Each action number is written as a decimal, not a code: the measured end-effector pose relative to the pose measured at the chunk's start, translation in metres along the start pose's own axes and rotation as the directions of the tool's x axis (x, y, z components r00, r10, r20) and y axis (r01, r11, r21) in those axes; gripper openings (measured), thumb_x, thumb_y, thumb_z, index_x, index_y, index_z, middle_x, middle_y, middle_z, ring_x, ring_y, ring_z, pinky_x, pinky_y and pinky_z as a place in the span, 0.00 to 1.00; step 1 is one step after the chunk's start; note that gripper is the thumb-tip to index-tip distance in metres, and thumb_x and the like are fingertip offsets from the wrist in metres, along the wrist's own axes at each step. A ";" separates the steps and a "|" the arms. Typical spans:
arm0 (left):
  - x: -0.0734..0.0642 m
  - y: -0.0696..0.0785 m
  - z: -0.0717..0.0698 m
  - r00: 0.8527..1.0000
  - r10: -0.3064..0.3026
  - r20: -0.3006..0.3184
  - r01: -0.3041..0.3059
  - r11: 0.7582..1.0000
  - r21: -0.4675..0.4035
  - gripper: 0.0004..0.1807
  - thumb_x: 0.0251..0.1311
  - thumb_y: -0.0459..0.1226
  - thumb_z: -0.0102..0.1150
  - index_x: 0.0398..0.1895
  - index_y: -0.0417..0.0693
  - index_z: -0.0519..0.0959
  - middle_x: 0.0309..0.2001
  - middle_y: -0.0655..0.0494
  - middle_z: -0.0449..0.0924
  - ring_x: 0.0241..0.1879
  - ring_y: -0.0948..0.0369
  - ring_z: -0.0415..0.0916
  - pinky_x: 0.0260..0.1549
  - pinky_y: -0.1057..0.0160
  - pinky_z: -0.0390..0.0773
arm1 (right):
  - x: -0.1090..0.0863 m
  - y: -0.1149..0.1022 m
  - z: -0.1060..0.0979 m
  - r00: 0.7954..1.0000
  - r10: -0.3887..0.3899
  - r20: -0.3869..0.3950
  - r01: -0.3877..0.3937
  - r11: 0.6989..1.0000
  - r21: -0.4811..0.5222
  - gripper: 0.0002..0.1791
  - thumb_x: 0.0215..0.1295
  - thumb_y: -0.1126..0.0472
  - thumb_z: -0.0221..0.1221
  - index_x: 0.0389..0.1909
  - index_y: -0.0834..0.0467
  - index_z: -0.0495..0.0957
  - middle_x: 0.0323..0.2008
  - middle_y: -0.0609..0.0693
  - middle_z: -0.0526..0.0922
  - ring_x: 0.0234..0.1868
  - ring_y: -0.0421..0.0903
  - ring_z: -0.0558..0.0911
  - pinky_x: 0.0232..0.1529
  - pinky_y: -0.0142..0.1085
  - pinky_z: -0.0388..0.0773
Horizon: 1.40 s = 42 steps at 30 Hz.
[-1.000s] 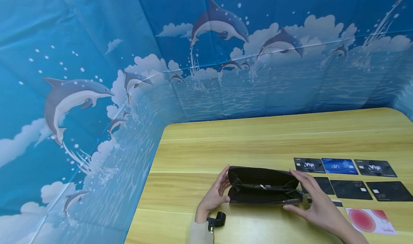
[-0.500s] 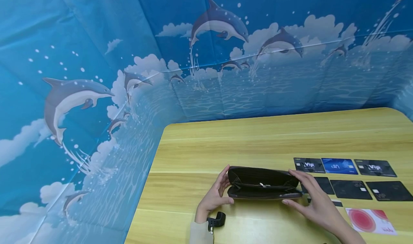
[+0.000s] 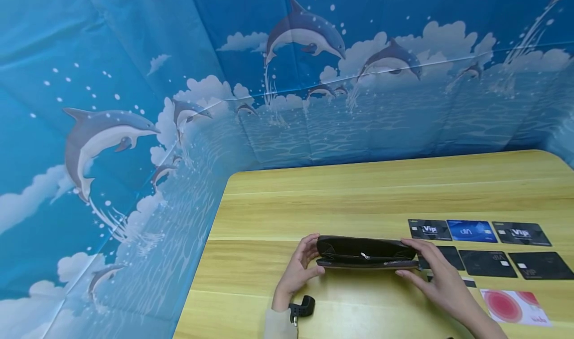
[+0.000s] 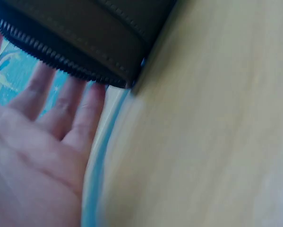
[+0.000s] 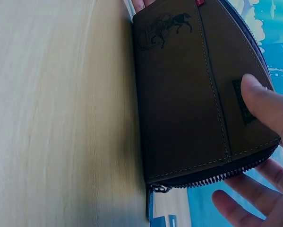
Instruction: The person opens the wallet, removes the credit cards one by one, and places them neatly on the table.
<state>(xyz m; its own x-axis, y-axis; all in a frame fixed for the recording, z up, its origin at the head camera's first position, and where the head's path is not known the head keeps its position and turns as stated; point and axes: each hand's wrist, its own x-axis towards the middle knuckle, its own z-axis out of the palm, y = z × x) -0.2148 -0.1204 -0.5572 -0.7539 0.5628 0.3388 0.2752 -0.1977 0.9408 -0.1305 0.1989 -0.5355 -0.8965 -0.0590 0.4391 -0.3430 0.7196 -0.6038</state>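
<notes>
A dark brown zip-around wallet (image 3: 367, 265) stands on its long edge on the table, mouth up and unzipped. Its dark lining and a silver zipper pull (image 3: 364, 255) show inside the narrow opening. My left hand (image 3: 297, 269) holds the left end, thumb at the front and fingers behind. At the other end, my right hand (image 3: 441, 281) grips it, the thumb (image 5: 261, 101) pressing on the front panel in the right wrist view. That panel carries a stamped horse picture (image 5: 165, 30). In the left wrist view, the left fingers (image 4: 65, 101) reach behind the toothed zipper edge.
Right of the wallet lie several cards in rows, among them a blue card (image 3: 472, 231), black VIP cards (image 3: 521, 234) and a pink-and-red card (image 3: 515, 306). My right hand partly covers some. A dolphin-printed blue curtain (image 3: 278, 129) rises behind the wooden table (image 3: 358, 194).
The wallet's mouth has narrowed, its front panel moving up and back towards the rear one. The left hand's fingers have come down a little. The cards have stayed put.
</notes>
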 end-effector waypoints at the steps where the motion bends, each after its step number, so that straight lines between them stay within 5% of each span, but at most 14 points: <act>1: 0.000 0.000 0.001 1.000 0.007 -0.022 -0.007 1.000 0.009 0.39 0.57 0.41 0.65 0.66 0.32 0.58 0.59 0.33 0.65 0.58 0.44 0.65 0.57 0.43 0.64 | 0.000 0.000 0.000 1.000 -0.013 -0.016 0.013 1.000 -0.011 0.44 0.39 0.62 0.76 0.62 0.52 0.70 0.55 0.55 0.73 0.52 0.52 0.72 0.51 0.40 0.74; 6: 0.001 0.002 0.007 0.991 0.061 -0.123 -0.053 0.996 0.071 0.30 0.56 0.35 0.66 0.57 0.29 0.66 0.54 0.39 0.72 0.52 0.44 0.70 0.52 0.47 0.71 | -0.001 0.001 0.001 0.994 -0.061 -0.086 0.059 0.998 -0.023 0.41 0.37 0.68 0.75 0.58 0.52 0.74 0.51 0.52 0.76 0.49 0.44 0.73 0.52 0.13 0.55; 11: 0.002 0.002 0.012 0.971 0.105 -0.213 -0.080 0.989 0.123 0.21 0.54 0.28 0.65 0.50 0.29 0.72 0.49 0.47 0.78 0.47 0.48 0.75 0.48 0.52 0.75 | -0.002 0.001 0.001 0.993 -0.051 -0.104 0.049 0.999 -0.023 0.36 0.40 0.70 0.74 0.55 0.52 0.76 0.48 0.51 0.78 0.49 0.42 0.73 0.52 0.12 0.53; 17: 0.003 0.005 0.016 0.950 0.174 -0.260 -0.133 0.977 0.167 0.14 0.52 0.22 0.63 0.43 0.27 0.75 0.42 0.36 0.78 0.41 0.49 0.77 0.43 0.51 0.78 | -0.001 0.002 0.001 0.991 -0.069 -0.113 0.067 0.998 -0.020 0.34 0.40 0.73 0.72 0.53 0.53 0.77 0.47 0.50 0.79 0.51 0.35 0.71 0.53 0.12 0.54; 24: 0.004 0.007 0.020 0.935 0.148 -0.322 -0.098 0.981 0.167 0.13 0.51 0.22 0.64 0.40 0.27 0.77 0.40 0.38 0.80 0.40 0.55 0.78 0.42 0.52 0.79 | 0.001 0.005 0.002 0.990 -0.083 -0.117 0.080 0.996 -0.032 0.32 0.41 0.72 0.72 0.51 0.54 0.77 0.47 0.50 0.79 0.48 0.41 0.74 0.53 0.13 0.54; 29: 0.006 0.008 0.020 0.935 0.142 -0.324 -0.077 0.976 0.205 0.12 0.51 0.24 0.65 0.39 0.29 0.78 0.39 0.41 0.80 0.39 0.58 0.78 0.41 0.53 0.79 | 0.004 0.008 0.001 0.993 -0.047 -0.105 0.046 0.999 -0.010 0.29 0.41 0.71 0.72 0.48 0.53 0.77 0.45 0.48 0.79 0.45 0.40 0.75 0.51 0.13 0.56; 35: 0.010 0.012 0.018 0.939 0.138 -0.314 -0.058 0.966 0.252 0.12 0.51 0.23 0.64 0.40 0.33 0.78 0.39 0.41 0.79 0.38 0.63 0.76 0.40 0.54 0.78 | 0.011 0.009 -0.001 0.996 -0.037 -0.084 0.039 0.999 0.020 0.27 0.42 0.71 0.73 0.45 0.52 0.77 0.43 0.43 0.79 0.40 0.34 0.75 0.43 0.20 0.70; 42: 0.012 0.017 0.013 0.959 0.130 -0.252 -0.052 0.954 0.294 0.12 0.53 0.23 0.62 0.42 0.33 0.76 0.40 0.41 0.77 0.38 0.58 0.76 0.40 0.55 0.79 | 0.018 0.010 -0.001 0.998 -0.027 -0.051 0.030 0.998 0.063 0.24 0.45 0.71 0.72 0.44 0.52 0.77 0.41 0.43 0.79 0.38 0.34 0.75 0.40 0.21 0.72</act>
<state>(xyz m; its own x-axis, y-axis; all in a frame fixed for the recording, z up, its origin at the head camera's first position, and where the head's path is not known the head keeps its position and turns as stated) -0.2116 -0.1061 -0.5370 -0.8376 0.3116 0.4487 0.4773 0.0179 0.8786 -0.1495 0.2059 -0.5334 -0.8714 -0.0432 0.4887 -0.3870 0.6727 -0.6307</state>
